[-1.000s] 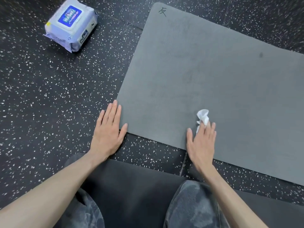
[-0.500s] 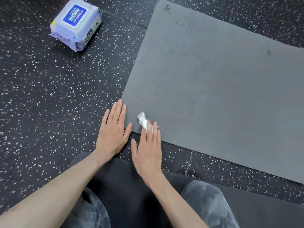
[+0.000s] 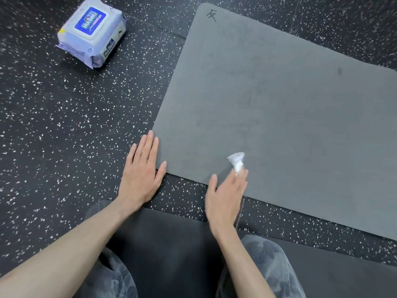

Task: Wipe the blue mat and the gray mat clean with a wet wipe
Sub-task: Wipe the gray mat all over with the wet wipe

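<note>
The gray mat [image 3: 279, 104] lies flat on the speckled black floor, stretching from the middle to the right edge. A crumpled white wet wipe [image 3: 236, 161] sits on the mat near its front edge. My right hand [image 3: 227, 194] presses the wipe down with straight fingers; the hand is blurred. My left hand [image 3: 142, 171] lies flat, fingers straight, on the mat's front left corner and the floor beside it. No blue mat is in view.
A pack of wet wipes [image 3: 92, 31] lies on the floor at the far left. A dark mat [image 3: 171, 244] is under my knees [image 3: 264, 261] at the bottom. A small dark spot [image 3: 339, 70] marks the gray mat at the far right.
My right hand slid the wipe left along the mat's front edge to beside my left hand, then back right to the middle. My left hand stayed on the corner.
</note>
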